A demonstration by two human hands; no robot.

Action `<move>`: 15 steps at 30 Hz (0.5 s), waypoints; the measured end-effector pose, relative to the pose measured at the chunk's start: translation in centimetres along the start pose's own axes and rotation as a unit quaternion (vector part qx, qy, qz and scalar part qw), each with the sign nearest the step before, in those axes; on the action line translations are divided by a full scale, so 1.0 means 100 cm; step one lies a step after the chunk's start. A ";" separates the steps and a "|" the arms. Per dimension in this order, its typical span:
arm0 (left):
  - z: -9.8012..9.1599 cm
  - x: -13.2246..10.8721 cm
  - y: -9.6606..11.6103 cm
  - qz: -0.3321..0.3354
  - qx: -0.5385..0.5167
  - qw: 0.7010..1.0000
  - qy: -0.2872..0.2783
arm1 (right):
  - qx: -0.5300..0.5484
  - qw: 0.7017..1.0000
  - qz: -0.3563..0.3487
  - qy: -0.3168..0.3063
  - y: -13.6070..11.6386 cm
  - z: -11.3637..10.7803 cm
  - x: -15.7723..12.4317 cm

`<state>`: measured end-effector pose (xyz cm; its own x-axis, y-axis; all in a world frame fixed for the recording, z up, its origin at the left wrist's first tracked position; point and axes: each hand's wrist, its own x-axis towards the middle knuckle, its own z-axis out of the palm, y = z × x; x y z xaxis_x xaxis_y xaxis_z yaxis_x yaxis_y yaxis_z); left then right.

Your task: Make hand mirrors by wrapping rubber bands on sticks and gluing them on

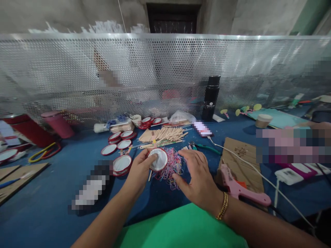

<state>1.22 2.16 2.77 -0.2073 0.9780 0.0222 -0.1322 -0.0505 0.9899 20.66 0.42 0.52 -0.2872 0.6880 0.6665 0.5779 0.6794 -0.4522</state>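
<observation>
My left hand (141, 169) is closed on a small round red-rimmed mirror (158, 159), held tilted just above the blue table, with a thin stick under it. My right hand (198, 178) hovers palm down, fingers spread, over a pile of thin coloured rubber bands (172, 165) right of the mirror. A gold bracelet is on that wrist. More round red-rimmed mirrors (121, 163) lie to the left, and a heap of wooden ice-cream sticks (162, 133) lies just behind.
A pink glue gun (240, 187) rests on a cardboard sheet (241, 158) at right, its white cord trailing. A black bottle (211, 98), pliers (204, 147), a paper cup (263, 120), a pink cup (58, 123) and a perforated metal screen (165, 72) stand behind. A green sheet (181, 227) lies near me.
</observation>
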 end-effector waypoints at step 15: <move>-0.011 0.008 0.023 -0.007 0.066 0.996 0.052 | 0.002 1.000 0.009 0.020 0.002 -0.002 0.003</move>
<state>-0.36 2.62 4.88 -0.3056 0.9522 -0.0003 -0.0097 -0.0028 0.9999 20.82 0.76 0.73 -0.2457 0.6892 0.6816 0.5789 0.6683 -0.4671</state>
